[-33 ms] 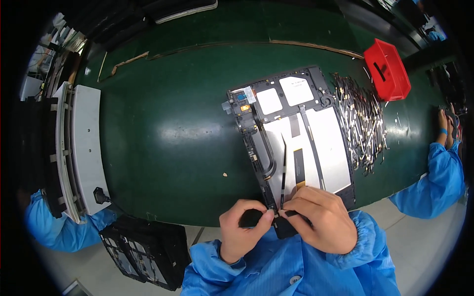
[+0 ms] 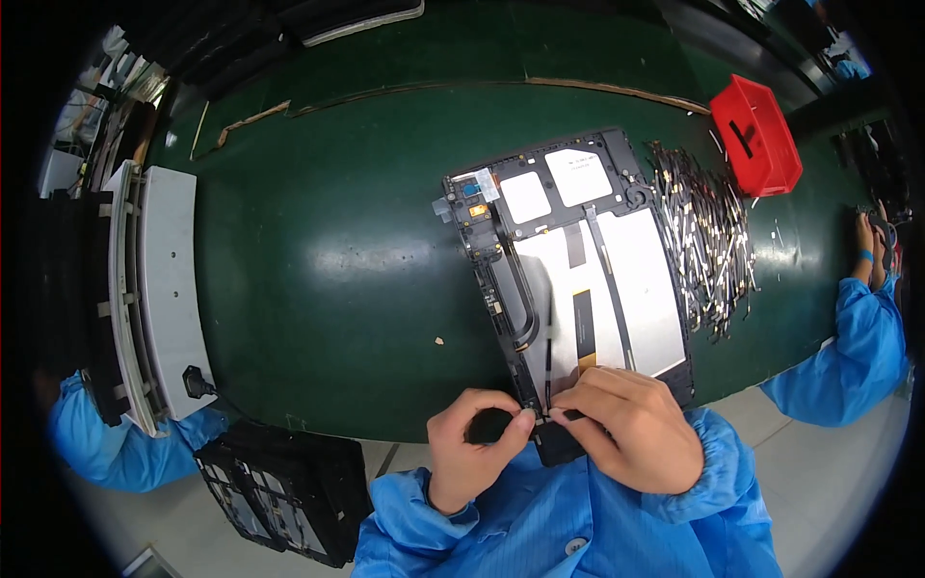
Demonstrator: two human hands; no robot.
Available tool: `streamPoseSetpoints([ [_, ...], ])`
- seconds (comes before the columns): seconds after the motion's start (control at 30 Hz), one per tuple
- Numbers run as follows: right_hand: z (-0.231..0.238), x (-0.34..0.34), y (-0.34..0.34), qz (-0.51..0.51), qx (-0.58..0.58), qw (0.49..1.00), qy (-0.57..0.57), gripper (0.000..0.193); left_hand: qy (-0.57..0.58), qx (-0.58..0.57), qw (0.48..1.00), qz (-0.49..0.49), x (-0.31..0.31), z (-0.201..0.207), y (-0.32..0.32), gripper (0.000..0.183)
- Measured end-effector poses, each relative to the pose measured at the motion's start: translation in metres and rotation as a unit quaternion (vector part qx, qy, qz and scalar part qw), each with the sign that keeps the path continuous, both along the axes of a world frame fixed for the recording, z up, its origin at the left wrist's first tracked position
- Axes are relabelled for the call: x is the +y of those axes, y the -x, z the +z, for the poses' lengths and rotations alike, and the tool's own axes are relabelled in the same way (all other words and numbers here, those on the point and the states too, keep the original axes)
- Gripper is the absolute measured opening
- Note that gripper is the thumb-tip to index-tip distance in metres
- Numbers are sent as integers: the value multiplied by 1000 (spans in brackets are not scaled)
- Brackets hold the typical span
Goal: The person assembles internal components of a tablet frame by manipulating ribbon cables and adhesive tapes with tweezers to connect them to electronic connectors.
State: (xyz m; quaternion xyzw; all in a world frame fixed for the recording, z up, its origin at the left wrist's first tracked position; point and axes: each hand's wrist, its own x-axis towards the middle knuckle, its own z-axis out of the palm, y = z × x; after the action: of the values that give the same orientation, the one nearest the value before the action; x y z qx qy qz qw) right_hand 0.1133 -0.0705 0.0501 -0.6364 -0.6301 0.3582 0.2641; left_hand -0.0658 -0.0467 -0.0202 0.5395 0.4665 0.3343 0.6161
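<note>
An opened tablet [image 2: 647, 289] lies on the green table in front of me, its black frame and silver inner plates facing up. At its near left corner, my left hand [image 2: 477, 445] is closed, thumb and forefinger pinched at the frame's edge; whatever they grip is too small to make out. My right hand [image 2: 631, 424] is closed close beside it, fingertips over the near edge. Slim black tweezers [image 2: 549, 361] rise from the right fingers, pointing away from me over the silver plate. The right fingertips partly hide the corner they touch.
Many thin dark strips with shiny ends [image 2: 708, 241] are heaped right of the tablet. Beyond them stands a red bin [image 2: 758, 140]. A white box-like unit [image 2: 171, 289] stands at left, near a black plug [image 2: 198, 382]. Below the table edge are stacked black panels [image 2: 289, 496]. Co-workers' blue sleeves [image 2: 836, 356] show at both sides.
My right hand has shifted slightly to the right, and the tweezers have tilted, their tip now less distinct. My left hand and the tablet stay where they were.
</note>
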Motion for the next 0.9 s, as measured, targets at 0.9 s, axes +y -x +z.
streamPoseSetpoints([
  [0.9,-10,-16,8,-51,217,973,-55,31,67,-168,982,-61,-17,26,7,17],
])
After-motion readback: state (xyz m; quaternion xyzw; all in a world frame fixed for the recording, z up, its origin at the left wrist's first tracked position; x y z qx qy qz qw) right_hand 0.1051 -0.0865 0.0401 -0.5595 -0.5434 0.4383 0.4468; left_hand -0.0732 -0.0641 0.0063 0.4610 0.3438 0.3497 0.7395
